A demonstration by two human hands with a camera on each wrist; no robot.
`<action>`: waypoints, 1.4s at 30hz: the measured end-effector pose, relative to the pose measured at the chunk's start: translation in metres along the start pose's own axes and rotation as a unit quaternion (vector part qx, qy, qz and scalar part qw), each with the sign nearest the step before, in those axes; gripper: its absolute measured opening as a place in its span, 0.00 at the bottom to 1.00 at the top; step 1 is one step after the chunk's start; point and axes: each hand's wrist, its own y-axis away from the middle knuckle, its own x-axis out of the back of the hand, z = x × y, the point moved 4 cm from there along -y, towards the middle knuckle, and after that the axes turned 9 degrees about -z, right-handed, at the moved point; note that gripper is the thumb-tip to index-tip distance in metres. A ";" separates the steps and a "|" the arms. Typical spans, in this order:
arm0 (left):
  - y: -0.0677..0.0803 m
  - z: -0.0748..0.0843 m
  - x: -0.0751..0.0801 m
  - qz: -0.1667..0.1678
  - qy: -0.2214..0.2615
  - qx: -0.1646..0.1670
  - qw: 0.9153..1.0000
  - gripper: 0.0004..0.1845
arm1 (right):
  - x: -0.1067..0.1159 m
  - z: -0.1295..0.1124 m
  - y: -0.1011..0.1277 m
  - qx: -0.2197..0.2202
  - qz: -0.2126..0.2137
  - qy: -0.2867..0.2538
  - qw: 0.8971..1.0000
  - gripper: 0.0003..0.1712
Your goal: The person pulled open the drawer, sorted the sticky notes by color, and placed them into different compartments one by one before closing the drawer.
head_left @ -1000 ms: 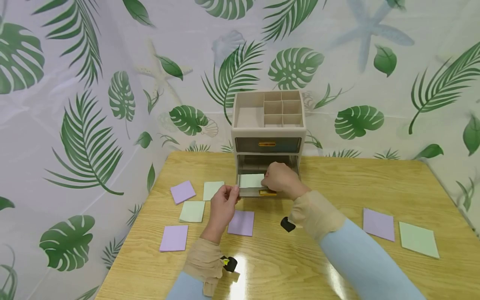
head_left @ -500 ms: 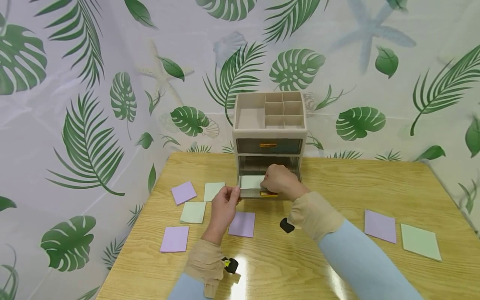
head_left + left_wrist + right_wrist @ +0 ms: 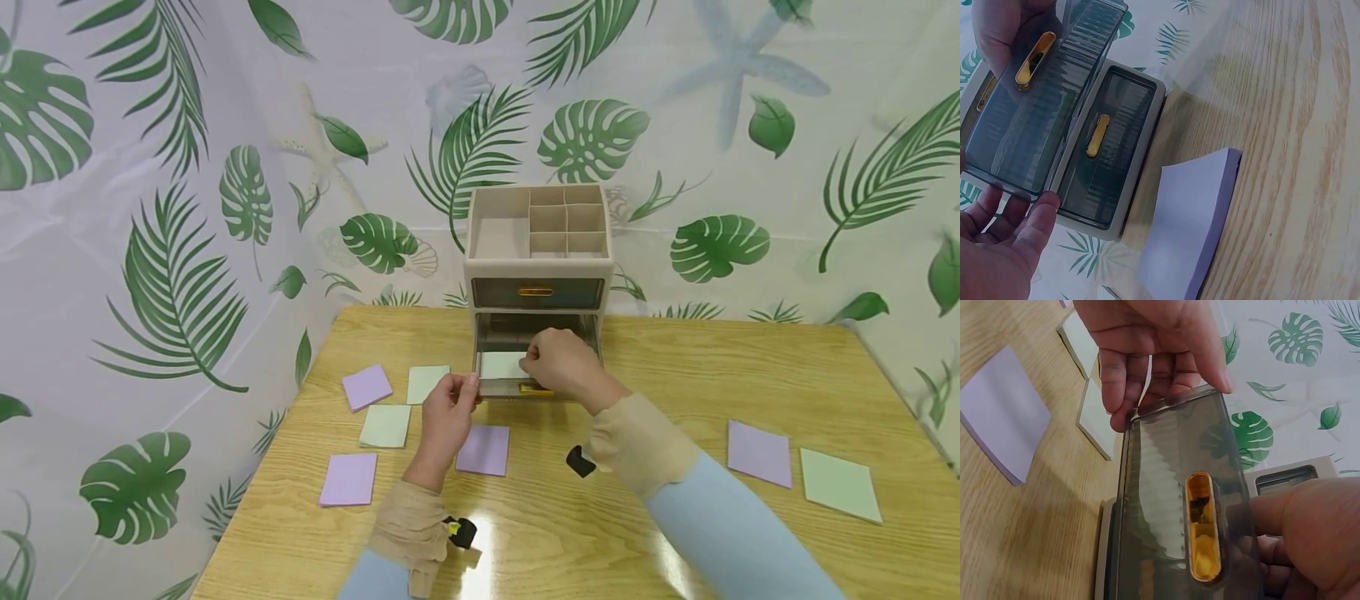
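Settling the pale-green pad (image 3: 501, 365) in the pulled-out drawer (image 3: 499, 388) seems underway: left hand (image 3: 447, 410) pinches the drawer's corner, right hand (image 3: 564, 363) dips inside (its hold unclear); next calls for lifting clear.

left hand (image 3: 447, 414) grips drawer (image 3: 498, 387) at left front corner — right hand (image 3: 562, 362) over drawer, fingers bent — forearms (image 3: 738, 529) on near side.

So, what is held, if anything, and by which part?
The left hand holds the open drawer by its front left corner; for the right hand I cannot tell.
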 end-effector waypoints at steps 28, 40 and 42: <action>-0.002 0.001 0.006 0.012 -0.005 -0.003 1.000 0.21 | 0.056 0.077 0.116 0.028 0.228 0.005 0.973 0.11; 0.000 0.000 0.004 -0.006 -0.018 0.000 1.000 0.20 | 0.052 0.163 0.164 -0.042 0.235 0.026 0.971 0.12; -0.001 -0.001 0.002 -0.010 -0.025 -0.004 1.000 0.21 | 0.047 0.180 0.171 -0.057 0.221 0.033 0.973 0.14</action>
